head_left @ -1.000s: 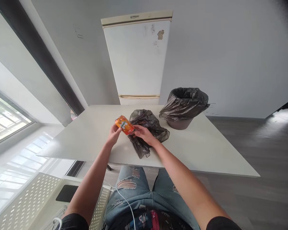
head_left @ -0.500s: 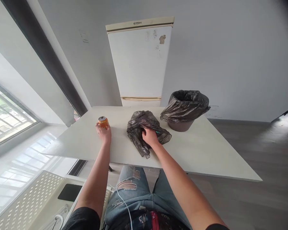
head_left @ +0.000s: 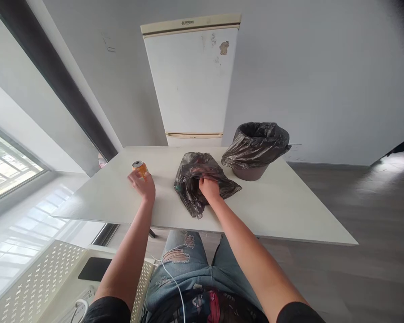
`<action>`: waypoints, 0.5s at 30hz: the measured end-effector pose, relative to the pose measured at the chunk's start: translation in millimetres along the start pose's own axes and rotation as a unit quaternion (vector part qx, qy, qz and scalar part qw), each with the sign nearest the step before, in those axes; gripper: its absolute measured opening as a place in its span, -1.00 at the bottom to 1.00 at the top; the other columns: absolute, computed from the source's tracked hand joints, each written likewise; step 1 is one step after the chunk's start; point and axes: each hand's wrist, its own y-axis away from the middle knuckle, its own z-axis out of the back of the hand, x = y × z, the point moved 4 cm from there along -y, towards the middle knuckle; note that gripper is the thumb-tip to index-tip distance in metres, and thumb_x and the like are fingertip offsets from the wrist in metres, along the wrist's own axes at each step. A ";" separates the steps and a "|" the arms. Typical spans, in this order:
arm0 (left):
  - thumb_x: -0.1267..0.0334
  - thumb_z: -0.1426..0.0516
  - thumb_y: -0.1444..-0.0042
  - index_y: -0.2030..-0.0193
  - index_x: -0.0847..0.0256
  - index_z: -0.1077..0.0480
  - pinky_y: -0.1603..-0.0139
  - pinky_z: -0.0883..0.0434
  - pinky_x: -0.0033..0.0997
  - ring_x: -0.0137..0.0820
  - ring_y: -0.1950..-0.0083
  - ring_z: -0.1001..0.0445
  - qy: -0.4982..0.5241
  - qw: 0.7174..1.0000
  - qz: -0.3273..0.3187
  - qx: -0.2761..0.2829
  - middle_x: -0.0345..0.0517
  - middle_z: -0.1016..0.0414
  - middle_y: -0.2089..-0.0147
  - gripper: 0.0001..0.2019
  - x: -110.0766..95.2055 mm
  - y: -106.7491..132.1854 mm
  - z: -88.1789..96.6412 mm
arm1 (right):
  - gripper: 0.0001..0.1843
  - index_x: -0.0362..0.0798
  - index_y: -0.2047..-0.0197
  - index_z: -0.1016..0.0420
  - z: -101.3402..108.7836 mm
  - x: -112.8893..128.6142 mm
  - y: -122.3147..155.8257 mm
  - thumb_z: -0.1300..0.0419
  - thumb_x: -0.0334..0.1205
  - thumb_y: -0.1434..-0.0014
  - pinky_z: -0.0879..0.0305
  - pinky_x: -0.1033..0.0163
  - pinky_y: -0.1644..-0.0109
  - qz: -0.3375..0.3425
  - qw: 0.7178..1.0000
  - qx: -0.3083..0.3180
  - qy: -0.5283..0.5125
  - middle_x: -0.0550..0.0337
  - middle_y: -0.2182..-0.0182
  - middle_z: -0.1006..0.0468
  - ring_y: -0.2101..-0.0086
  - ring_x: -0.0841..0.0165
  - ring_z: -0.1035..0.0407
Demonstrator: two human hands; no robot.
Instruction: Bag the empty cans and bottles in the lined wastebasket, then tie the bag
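Standing orange can (head_left: 140, 168), silver-topped, left hand (head_left: 144, 186) touching, right hand (head_left: 209, 189) in black bag (head_left: 191, 172), grips unclear

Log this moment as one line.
left grip: at orange can, hold unclear | right grip: partly inside black bag | lined bin: on table
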 end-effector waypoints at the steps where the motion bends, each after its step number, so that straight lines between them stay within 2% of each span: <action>1: 0.25 -0.22 -0.20 0.01 0.13 -0.33 -0.20 -0.44 -0.05 -0.20 -0.05 -0.46 0.021 0.998 -0.030 0.047 0.00 -0.37 0.01 -0.75 -6.9 3.8 -4.4 | -0.54 -0.18 -0.29 -0.50 2.8 -2.1 -1.8 -0.04 -0.32 -0.41 -0.36 -0.17 -0.32 -0.008 1.000 -0.007 0.009 -0.31 -0.17 -0.58 -0.19 -0.08 -0.48; 3: 0.19 -0.18 -0.28 0.02 0.16 -0.42 -0.05 -0.50 -0.21 -0.31 0.10 -0.49 0.076 0.975 -0.092 0.187 0.00 -0.42 0.00 -0.82 -21.4 14.8 -17.7 | -0.57 -0.17 -0.26 -0.53 6.0 -3.1 -4.2 -0.11 -0.28 -0.39 -0.31 -0.18 -0.37 -0.005 1.000 -0.007 0.023 -0.26 -0.18 -0.58 -0.22 -0.07 -0.44; 4: 0.16 -0.17 -0.31 -0.03 0.16 -0.46 0.00 -0.51 -0.25 -0.35 0.13 -0.51 0.100 0.950 -0.117 0.271 0.03 -0.43 -0.06 -0.78 -28.1 22.1 -25.2 | -0.57 -0.16 -0.25 -0.54 5.8 -2.2 -4.7 -0.15 -0.27 -0.37 -0.29 -0.16 -0.39 0.004 1.000 -0.002 0.025 -0.23 -0.20 -0.58 -0.24 -0.06 -0.43; 6: 0.12 -0.14 -0.36 -0.18 0.13 -0.47 -0.01 -0.53 -0.27 -0.33 0.03 -0.56 0.136 0.881 -0.160 0.424 0.13 -0.39 -0.27 -0.67 -39.3 38.3 -37.3 | -0.55 -0.16 -0.26 -0.53 2.6 -0.3 -4.3 -0.19 -0.26 -0.34 -0.29 -0.13 -0.40 0.018 0.999 0.010 0.025 -0.21 -0.23 -0.56 -0.26 -0.05 -0.41; 8: 0.11 -0.14 -0.37 -0.29 0.11 -0.46 -0.09 -0.54 -0.24 -0.21 -0.18 -0.54 0.139 0.827 -0.188 0.512 0.18 -0.32 -0.41 -0.60 -44.9 50.0 -43.5 | -0.50 -0.18 -0.31 -0.49 -2.6 -0.1 -3.2 -0.19 -0.26 -0.35 -0.29 -0.12 -0.41 0.016 0.999 0.014 0.024 -0.22 -0.27 -0.52 -0.28 -0.06 -0.39; 10: 0.12 -0.13 -0.38 -0.33 0.11 -0.45 -0.14 -0.54 -0.21 -0.13 -0.31 -0.49 0.132 0.807 -0.201 0.539 0.19 -0.30 -0.46 -0.57 -45.4 54.3 -45.6 | -0.47 -0.19 -0.35 -0.44 -7.2 -1.5 -2.4 -0.18 -0.25 -0.36 -0.28 -0.15 -0.42 0.008 1.000 0.012 0.024 -0.24 -0.29 -0.50 -0.31 -0.08 -0.37; 15: 0.11 -0.09 -0.41 -0.39 0.12 -0.41 -0.09 -0.56 -0.18 -0.18 -0.16 -0.58 0.124 0.808 -0.200 0.540 0.21 -0.36 -0.44 -0.54 -38.0 53.3 -47.0 | -0.45 -0.15 -0.38 -0.43 -5.8 -2.6 -3.9 -0.13 -0.34 -0.35 -0.25 -0.18 -0.45 0.006 1.000 -0.002 0.015 -0.20 -0.33 -0.47 -0.36 -0.07 -0.30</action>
